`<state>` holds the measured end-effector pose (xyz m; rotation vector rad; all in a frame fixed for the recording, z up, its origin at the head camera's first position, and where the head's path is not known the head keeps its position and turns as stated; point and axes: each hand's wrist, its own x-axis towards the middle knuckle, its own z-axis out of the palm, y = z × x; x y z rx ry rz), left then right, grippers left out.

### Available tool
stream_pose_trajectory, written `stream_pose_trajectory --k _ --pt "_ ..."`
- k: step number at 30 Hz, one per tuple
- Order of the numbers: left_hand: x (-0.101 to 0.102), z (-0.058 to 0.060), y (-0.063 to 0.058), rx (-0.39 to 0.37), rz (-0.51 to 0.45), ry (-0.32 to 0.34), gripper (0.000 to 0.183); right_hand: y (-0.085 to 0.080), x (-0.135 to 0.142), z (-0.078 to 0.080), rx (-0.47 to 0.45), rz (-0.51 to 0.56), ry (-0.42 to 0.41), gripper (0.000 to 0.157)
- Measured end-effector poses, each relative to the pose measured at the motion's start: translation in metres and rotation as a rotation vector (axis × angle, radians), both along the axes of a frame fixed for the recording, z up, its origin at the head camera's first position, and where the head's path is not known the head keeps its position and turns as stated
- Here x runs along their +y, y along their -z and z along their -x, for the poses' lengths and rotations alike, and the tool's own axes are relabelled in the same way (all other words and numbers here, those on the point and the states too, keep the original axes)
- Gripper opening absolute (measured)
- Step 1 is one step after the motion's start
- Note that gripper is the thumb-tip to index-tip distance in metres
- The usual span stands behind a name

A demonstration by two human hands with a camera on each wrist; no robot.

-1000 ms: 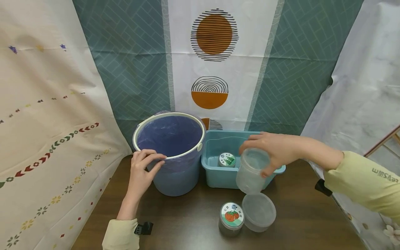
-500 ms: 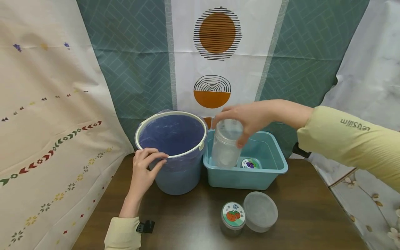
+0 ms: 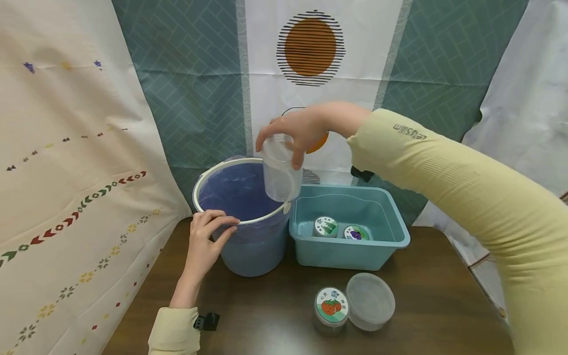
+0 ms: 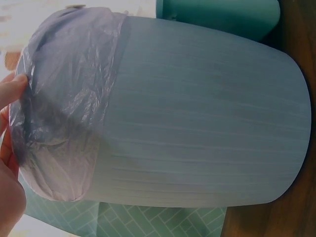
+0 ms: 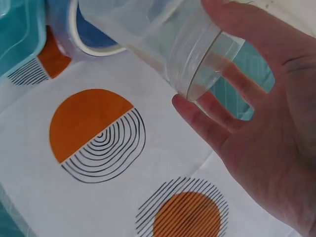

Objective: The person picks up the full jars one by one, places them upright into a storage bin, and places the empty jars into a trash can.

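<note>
My right hand (image 3: 301,129) grips a clear plastic jar (image 3: 282,180) near its top rim. The jar is over the right side of a blue trash bin (image 3: 255,256), slightly tilted. In the right wrist view, the fingers and thumb curl round the ribbed neck of the jar. My left hand (image 3: 205,241) pinches the bin's front rim, over the thin plastic bag (image 4: 69,113) that lines it. The lower inside of the bin is too dark to make out.
A teal basin (image 3: 350,254) right of the bin holds two round-labelled containers, one green-pictured (image 3: 326,227), one purple-pictured (image 3: 355,232). On the brown table (image 3: 266,315) stand a tomato-labelled jar (image 3: 331,308) and a round translucent container (image 3: 371,301). A patterned curtain (image 3: 195,79) hangs behind.
My right hand has carried the clear jar leftward and up, from in front of the basin, across it, to above the bin. The left hand has stayed at the bin's rim.
</note>
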<state>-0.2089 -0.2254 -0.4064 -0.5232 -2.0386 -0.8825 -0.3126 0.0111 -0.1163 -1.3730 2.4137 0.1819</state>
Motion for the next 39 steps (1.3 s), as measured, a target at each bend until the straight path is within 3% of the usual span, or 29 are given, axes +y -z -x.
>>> stream_pose_trajectory --k 8,18,27,32,39 --pt "-0.002 0.001 0.002 -0.001 0.012 0.002 0.027 0.011 -0.035 0.026 0.065 -0.023 0.067 0.074" --pt "-0.004 -0.002 0.001 -0.054 -0.019 -0.026 0.024 0.053 -0.078 0.052 0.102 0.1 0.117 0.081" --pt "0.002 0.001 0.001 -0.045 -0.018 -0.004 0.024 0.084 -0.083 0.074 0.084 0.195 0.214 0.079" --pt "0.0 0.0 0.001 -0.072 -0.025 -0.014 0.024 0.106 -0.085 0.085 0.11 0.262 0.217 0.075" --pt "0.001 0.001 0.001 -0.045 -0.017 -0.009 0.024 0.128 -0.085 0.093 0.093 0.272 0.231 0.075"
